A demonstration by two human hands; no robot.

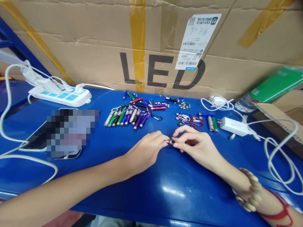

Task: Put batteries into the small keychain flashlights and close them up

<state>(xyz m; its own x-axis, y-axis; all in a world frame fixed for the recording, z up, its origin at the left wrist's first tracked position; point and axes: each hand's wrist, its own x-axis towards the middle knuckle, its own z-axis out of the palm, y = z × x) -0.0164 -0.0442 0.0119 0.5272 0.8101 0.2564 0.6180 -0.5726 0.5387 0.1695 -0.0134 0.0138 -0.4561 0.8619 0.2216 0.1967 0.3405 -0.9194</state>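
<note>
So at the bottom middle we've got the shiny blue worktop (151, 195), and just above, around mid-frame, our left hand (144, 151) has its grip closed on a small red-and-silver piece (169, 142). Our right hand (200, 144) has its fingertips bunched at the silver end; honestly we can't tell if that grip is pinching it or just beside it. Looks to us like the step in hand is fiddly two-handed work on that end, so we'd say the next move calls for a steady left and a light right. Further up: clips (184, 118) right of centre, metal tubes (120, 118) left of them, cardboard box (94, 47) behind.
</note>
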